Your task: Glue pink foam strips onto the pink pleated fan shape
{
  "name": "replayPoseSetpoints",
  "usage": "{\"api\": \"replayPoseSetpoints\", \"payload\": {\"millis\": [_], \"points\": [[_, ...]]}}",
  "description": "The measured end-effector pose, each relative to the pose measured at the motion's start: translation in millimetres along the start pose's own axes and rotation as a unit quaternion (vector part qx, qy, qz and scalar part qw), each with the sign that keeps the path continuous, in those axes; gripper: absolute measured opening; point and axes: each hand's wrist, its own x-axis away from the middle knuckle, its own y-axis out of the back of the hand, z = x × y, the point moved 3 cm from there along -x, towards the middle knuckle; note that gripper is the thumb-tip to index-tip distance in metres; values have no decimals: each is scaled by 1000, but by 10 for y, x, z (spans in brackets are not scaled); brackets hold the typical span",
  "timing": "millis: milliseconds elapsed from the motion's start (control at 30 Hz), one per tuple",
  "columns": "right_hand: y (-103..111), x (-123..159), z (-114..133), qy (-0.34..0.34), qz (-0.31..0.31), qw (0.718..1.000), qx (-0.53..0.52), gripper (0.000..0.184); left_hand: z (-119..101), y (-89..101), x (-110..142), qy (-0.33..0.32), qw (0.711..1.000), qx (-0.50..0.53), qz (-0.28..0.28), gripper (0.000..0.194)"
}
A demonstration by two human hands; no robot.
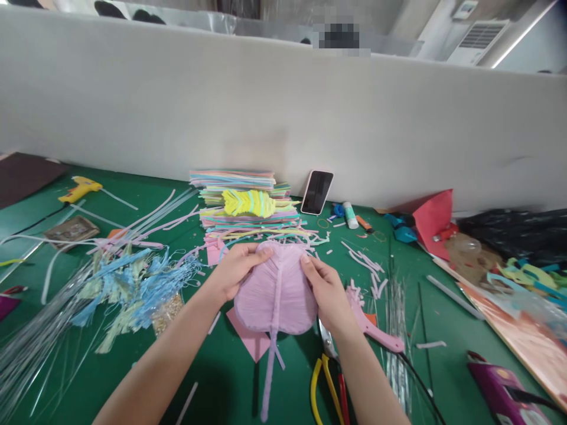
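With some fingertips hidden behind it, the left hand (241, 268) and right hand (325, 286) are pinching opposite upper edges of a lilac, ribbed, rounded fan (290, 295), holding it above the green tabletop (221, 378).

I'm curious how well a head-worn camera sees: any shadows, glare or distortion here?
Head view: soft light, a faint shadow on the white partition, a darker one low on the green table; glare from the strip light at upper right; the partition's top edge bows, probably lens distortion; a patch at the top is pixelated; the lilac fan looks fairly clear.
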Motion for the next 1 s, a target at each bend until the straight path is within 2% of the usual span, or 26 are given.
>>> {"api": "replayPoseSetpoints", "payload": {"millis": [167, 300, 433, 533, 633, 700, 767, 833, 900, 933, 1000], "points": [[42, -43, -59, 5, -25, 1000, -2, 35, 53, -2, -13, -10, 1000, -3, -8, 31], [9, 24, -94, -32, 23, 999, -26, 39, 80, 81, -91, -64, 996, 14, -62, 33], [-4, 210, -117, -73, 67, 994, -41, 45, 45, 187, -155, -144, 981, 40, -125, 38], [24, 311, -110, -52, 45, 997, -40, 47, 44, 173, -98, -178, 971, 43, -156, 40], [39, 377, -52, 0, 6, 1000, -13, 49, 95, 52, 97, -186, 966, 35, -174, 44], [7, 463, 20, 43, -7, 999, 23, 46, 146, -70, 273, -180, 970, 32, -161, 48], [-65, 614, 91, 83, 5, 995, 62, 38, 201, -192, 435, -160, 979, 42, -123, 54], [-147, 811, 131, 123, 41, 985, 116, 37, 270, -284, 539, -108, 987, 112, -46, 70], [-190, 999, 127, 179, 71, 964, 182, 39, 328, -291, 582, -77, 976, 204, 8, 78], [-173, 1066, 105, 203, 57, 957, 198, 35, 354, -259, 579, -77, 969, 236, 17, 74], [-59, 1117, 21, 215, -33, 960, 178, 29, 436, -154, 534, -63, 963, 260, -4, 61]]}}
